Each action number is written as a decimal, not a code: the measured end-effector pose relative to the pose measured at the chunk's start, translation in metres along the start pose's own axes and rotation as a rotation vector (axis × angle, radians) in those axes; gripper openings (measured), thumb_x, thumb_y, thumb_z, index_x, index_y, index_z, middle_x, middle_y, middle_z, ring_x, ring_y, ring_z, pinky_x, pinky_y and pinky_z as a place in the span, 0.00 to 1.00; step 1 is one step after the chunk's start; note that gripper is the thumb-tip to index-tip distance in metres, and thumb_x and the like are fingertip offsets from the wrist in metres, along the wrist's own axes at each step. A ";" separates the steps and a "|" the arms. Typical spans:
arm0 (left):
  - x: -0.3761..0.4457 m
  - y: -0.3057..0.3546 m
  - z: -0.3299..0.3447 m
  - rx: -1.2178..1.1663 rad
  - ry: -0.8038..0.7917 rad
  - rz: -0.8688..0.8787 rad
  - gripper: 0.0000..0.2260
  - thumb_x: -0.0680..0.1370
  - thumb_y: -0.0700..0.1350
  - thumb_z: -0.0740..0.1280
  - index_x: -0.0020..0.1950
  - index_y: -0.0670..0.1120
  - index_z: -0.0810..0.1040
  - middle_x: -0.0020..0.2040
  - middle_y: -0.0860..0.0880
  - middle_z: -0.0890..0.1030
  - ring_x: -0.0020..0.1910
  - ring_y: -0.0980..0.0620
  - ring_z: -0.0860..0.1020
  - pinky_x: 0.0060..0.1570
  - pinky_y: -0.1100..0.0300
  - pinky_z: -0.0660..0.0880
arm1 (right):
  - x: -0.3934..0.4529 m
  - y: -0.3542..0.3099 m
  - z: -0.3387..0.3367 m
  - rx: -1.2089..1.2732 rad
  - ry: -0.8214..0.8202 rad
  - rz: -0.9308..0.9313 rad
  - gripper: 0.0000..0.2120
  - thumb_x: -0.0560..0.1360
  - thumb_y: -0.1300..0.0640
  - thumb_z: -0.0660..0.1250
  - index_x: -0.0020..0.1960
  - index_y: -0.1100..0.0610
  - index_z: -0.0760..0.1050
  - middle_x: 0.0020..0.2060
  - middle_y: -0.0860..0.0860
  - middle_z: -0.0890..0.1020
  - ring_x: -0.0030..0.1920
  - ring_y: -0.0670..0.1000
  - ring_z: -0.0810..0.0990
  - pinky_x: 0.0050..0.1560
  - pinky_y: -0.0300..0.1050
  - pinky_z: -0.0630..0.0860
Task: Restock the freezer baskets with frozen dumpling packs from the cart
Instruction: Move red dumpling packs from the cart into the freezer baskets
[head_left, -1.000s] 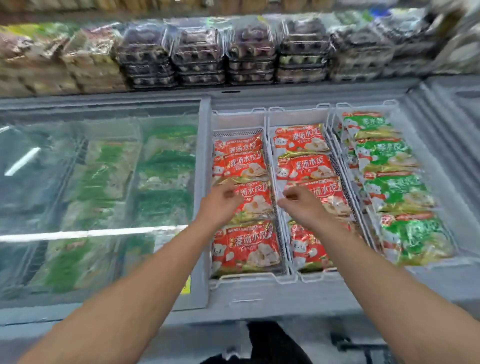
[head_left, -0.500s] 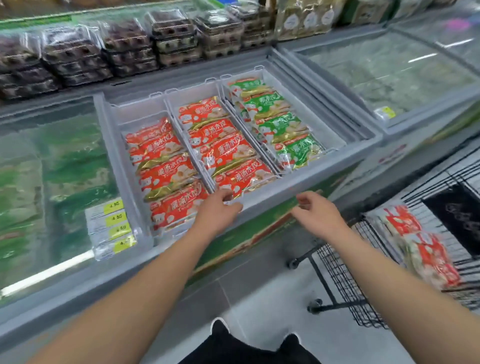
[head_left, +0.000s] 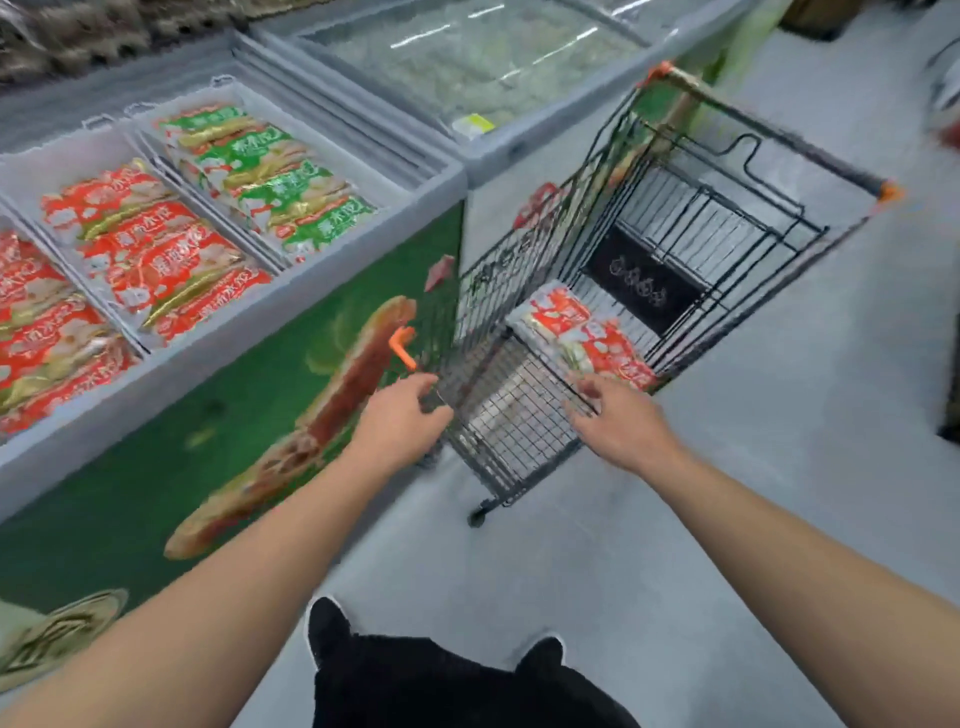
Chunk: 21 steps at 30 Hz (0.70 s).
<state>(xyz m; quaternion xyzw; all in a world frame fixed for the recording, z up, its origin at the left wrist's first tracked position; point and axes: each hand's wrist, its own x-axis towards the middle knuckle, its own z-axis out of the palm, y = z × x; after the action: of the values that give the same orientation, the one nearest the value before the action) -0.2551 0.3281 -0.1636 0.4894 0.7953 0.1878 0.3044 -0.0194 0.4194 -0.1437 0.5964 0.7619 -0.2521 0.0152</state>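
Both hands empty, fingers loosely spread: left hand (head_left: 402, 415) at cart (head_left: 519, 431) rim, right hand (head_left: 621, 415) near packs (head_left: 582, 332). Likely lining up w/ next pack for baskets (head_left: 332, 140).

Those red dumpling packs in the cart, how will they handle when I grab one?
The red dumpling packs look like glossy plastic bags, so probably slippery. The contents look lumpy, so a pack likely sags unless supported. They lie overlapped in the cart, so lifting one may drag its neighbour.

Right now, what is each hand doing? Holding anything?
Left hand: open, empty, reaching at the cart rim.
Right hand: open, holding nothing, fingers stretched toward the red dumpling packs in the cart.
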 end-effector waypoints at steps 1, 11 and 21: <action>-0.001 0.017 0.015 0.016 -0.004 0.013 0.23 0.78 0.49 0.68 0.73 0.46 0.73 0.66 0.43 0.80 0.65 0.44 0.77 0.65 0.55 0.71 | -0.002 0.021 -0.008 -0.043 -0.004 -0.005 0.25 0.76 0.51 0.66 0.72 0.55 0.70 0.68 0.54 0.76 0.66 0.56 0.75 0.63 0.47 0.71; 0.018 0.121 0.117 0.180 -0.095 0.065 0.26 0.78 0.50 0.66 0.75 0.47 0.69 0.71 0.45 0.75 0.69 0.44 0.74 0.67 0.52 0.70 | 0.023 0.146 -0.051 -0.157 -0.072 -0.071 0.25 0.73 0.52 0.66 0.70 0.56 0.72 0.65 0.58 0.77 0.63 0.60 0.76 0.62 0.52 0.75; 0.114 0.148 0.171 0.122 -0.160 -0.052 0.26 0.80 0.50 0.65 0.77 0.46 0.66 0.74 0.46 0.72 0.72 0.44 0.71 0.69 0.50 0.70 | 0.145 0.188 -0.071 -0.207 -0.178 -0.127 0.23 0.75 0.52 0.67 0.69 0.58 0.72 0.63 0.58 0.77 0.62 0.60 0.76 0.58 0.51 0.74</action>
<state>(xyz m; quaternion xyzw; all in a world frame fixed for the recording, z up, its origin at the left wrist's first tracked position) -0.0809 0.4970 -0.2370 0.4995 0.7909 0.0914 0.3415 0.1310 0.6089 -0.1980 0.5176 0.8156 -0.2244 0.1284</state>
